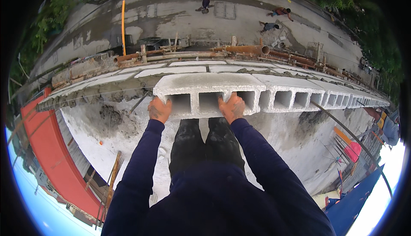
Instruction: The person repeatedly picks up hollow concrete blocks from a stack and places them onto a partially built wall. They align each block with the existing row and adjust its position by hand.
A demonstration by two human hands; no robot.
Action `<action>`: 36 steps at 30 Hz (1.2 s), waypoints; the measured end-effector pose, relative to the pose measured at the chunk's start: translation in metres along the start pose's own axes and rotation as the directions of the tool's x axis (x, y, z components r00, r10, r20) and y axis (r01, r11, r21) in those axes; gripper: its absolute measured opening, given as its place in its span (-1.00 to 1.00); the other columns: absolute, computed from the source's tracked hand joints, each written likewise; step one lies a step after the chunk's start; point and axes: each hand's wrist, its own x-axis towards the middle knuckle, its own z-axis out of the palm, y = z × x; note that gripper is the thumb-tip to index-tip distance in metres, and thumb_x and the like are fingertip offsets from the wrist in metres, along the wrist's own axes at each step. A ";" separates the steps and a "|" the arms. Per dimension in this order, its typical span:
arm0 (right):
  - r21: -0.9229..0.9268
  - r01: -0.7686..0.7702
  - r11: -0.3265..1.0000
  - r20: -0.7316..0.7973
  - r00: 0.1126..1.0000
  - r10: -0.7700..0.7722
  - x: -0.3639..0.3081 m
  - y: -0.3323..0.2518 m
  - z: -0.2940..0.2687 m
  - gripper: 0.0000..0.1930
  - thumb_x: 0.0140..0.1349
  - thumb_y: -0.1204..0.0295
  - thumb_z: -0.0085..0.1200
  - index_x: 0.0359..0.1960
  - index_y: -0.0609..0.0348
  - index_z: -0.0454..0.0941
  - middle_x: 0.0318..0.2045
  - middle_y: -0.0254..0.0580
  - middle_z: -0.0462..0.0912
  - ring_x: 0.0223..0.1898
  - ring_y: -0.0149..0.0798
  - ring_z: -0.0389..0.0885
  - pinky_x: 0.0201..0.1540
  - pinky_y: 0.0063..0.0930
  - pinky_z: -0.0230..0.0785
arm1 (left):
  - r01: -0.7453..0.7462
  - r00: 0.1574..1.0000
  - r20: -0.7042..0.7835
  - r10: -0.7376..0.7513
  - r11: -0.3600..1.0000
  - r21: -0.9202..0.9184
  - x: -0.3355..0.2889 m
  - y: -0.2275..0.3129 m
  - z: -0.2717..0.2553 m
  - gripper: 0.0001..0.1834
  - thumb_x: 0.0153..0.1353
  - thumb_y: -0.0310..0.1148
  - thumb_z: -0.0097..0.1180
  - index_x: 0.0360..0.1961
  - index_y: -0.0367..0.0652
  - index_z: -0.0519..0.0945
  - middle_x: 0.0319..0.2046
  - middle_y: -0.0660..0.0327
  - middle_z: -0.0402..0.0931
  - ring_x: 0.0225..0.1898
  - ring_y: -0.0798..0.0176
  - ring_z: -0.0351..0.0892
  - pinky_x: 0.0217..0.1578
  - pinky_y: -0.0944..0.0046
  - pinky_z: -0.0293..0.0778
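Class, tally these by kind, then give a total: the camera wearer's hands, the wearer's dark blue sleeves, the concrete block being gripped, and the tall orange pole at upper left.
Hands: 2 (left hand, right hand)
Dark blue sleeves: 2 (left sleeve, right sleeve)
Gripped concrete block: 1
Tall orange pole: 1
Total: 6
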 end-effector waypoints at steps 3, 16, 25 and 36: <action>0.027 -0.001 1.000 0.014 1.000 0.001 0.001 -0.003 -0.005 -0.51 -0.01 0.11 0.15 -0.32 0.41 0.45 -0.53 0.19 0.59 -0.38 0.14 0.60 -0.22 -0.13 0.42 | 0.005 1.000 0.010 -0.005 0.999 0.045 0.007 0.000 -0.003 -0.54 -0.05 -0.15 0.15 -0.38 -0.45 0.49 -0.38 -0.23 0.53 -0.26 -0.24 0.52 -0.18 -0.03 0.42; 0.013 -0.027 1.000 -0.001 1.000 0.027 -0.001 -0.007 -0.005 -0.49 -0.04 0.12 0.18 -0.33 0.45 0.45 -0.51 0.24 0.59 -0.38 0.17 0.61 -0.21 -0.13 0.43 | -0.071 0.994 -0.100 0.053 0.979 -0.189 -0.002 0.001 0.002 -0.64 -0.08 -0.32 0.18 -0.30 -0.38 0.48 -0.32 -0.23 0.52 -0.22 -0.22 0.51 -0.16 -0.01 0.41; -0.087 0.014 0.996 -0.045 0.999 -0.018 -0.002 -0.005 -0.002 -0.56 -0.03 0.17 0.17 -0.40 0.42 0.47 -0.55 0.22 0.58 -0.42 0.15 0.61 -0.23 -0.14 0.42 | -0.164 0.983 -0.118 0.144 0.969 -0.187 -0.003 -0.005 0.005 -0.59 -0.06 -0.27 0.16 -0.25 -0.37 0.46 -0.37 -0.20 0.53 -0.27 -0.26 0.51 -0.19 -0.05 0.41; 0.015 -0.021 1.000 -0.047 0.999 0.022 0.002 -0.010 0.004 -0.56 -0.05 0.16 0.17 -0.48 0.43 0.46 -0.61 0.22 0.56 -0.48 0.16 0.60 -0.27 -0.14 0.43 | -0.095 0.995 -0.046 0.092 0.994 -0.062 0.006 -0.002 -0.005 -0.64 -0.06 -0.28 0.15 -0.27 -0.31 0.50 -0.39 -0.15 0.55 -0.28 -0.22 0.52 -0.21 -0.03 0.42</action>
